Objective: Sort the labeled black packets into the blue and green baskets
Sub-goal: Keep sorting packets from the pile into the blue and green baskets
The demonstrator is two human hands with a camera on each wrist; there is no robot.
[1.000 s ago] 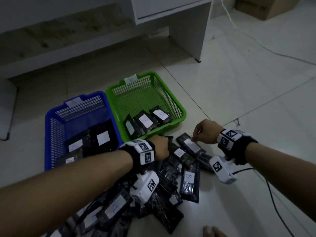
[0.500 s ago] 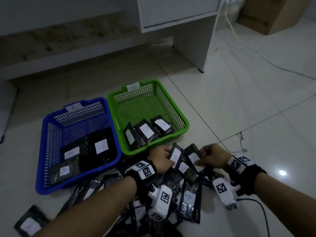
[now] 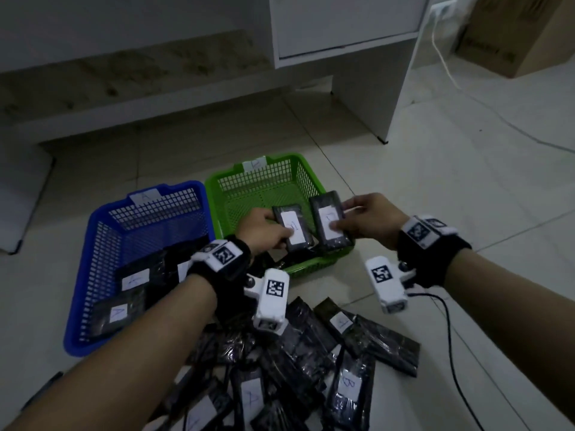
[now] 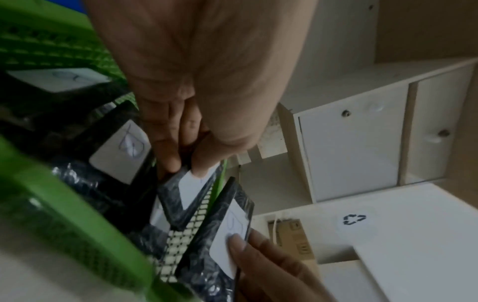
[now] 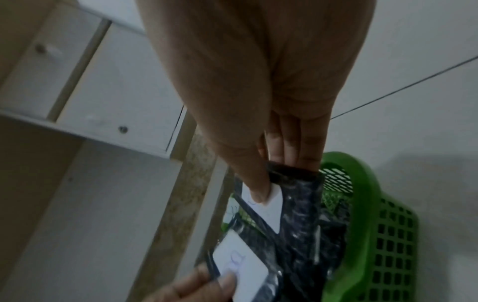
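Both hands hover over the green basket (image 3: 258, 188), each pinching a black packet with a white label. My left hand (image 3: 264, 227) holds the left packet (image 3: 294, 228) by its near end, thumb on the label; the left wrist view shows that packet (image 4: 181, 196) between thumb and fingers. My right hand (image 3: 370, 222) pinches the right packet (image 3: 329, 223), seen from the right wrist as a packet (image 5: 292, 206) under the thumb. Other labeled packets lie in the green basket (image 4: 119, 147). The blue basket (image 3: 102, 244) to the left holds packets marked A (image 3: 118, 312).
A pile of black packets (image 3: 311, 368) covers the floor near me, some marked A or B. A white cabinet (image 3: 342, 57) stands behind the baskets, a cardboard box (image 3: 504, 35) at the far right. A black cable (image 3: 451, 346) trails from my right wrist.
Both hands lifted one packet each from the floor pile and carried them forward over the green basket. The head view tilted up.
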